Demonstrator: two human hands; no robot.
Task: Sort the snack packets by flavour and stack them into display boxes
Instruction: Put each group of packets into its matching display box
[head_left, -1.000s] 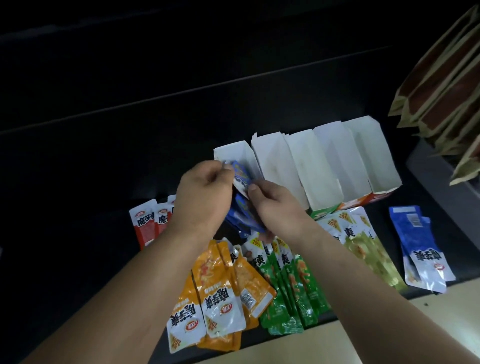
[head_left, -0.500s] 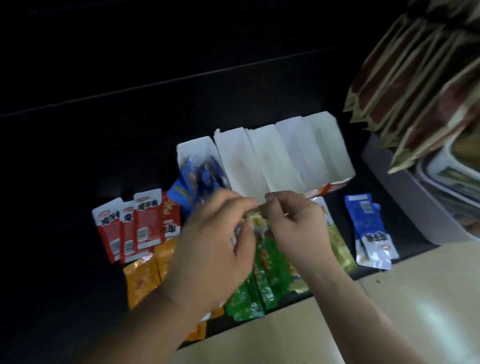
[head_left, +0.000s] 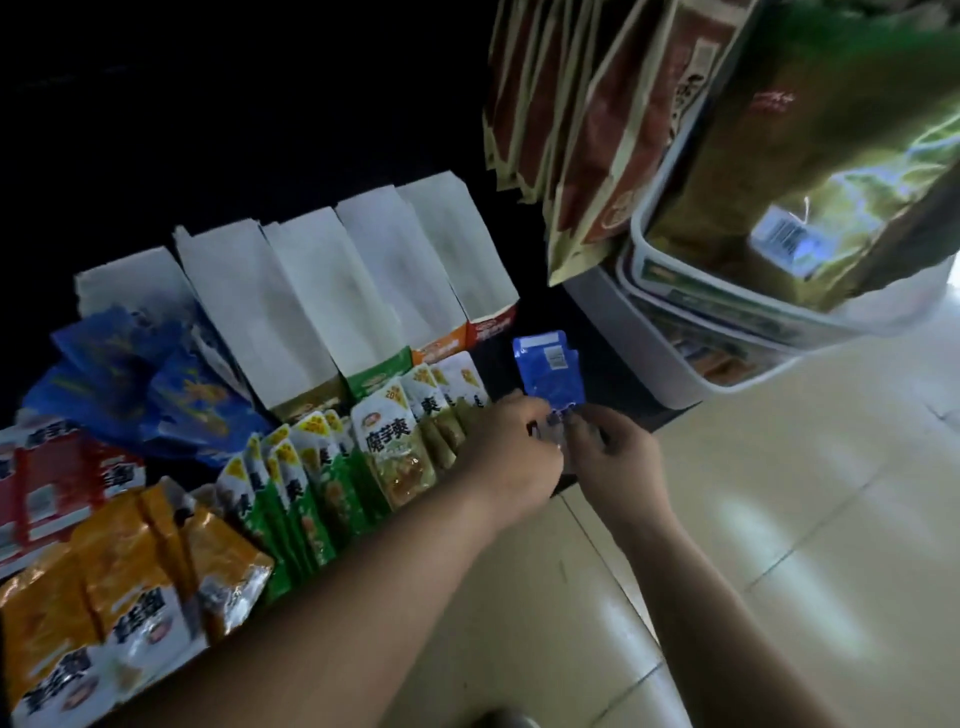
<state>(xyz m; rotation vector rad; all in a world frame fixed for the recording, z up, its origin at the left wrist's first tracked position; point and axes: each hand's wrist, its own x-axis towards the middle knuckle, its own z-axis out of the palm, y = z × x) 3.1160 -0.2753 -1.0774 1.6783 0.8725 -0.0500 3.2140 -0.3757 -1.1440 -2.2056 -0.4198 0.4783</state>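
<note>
Several white display boxes (head_left: 311, 296) stand in a row on the dark shelf. The leftmost box holds blue packets (head_left: 171, 384) that spill out of its front. In front of the boxes lie red packets (head_left: 57, 478), orange packets (head_left: 130, 587), green packets (head_left: 301, 488) and olive packets (head_left: 400, 441). At the shelf's right end lies a small stack of blue packets (head_left: 550, 369). My left hand (head_left: 511, 457) and my right hand (head_left: 618, 457) both pinch the near end of that stack.
Large brown and green snack bags (head_left: 779, 130) hang over white tubs (head_left: 727, 332) at the right, close to the blue stack. Pale floor tiles (head_left: 779, 545) lie below the shelf edge.
Both hands left the blue packets in the leftmost box, passed over the green pile, and now grip the blue stack at the right end. The view swung right.
</note>
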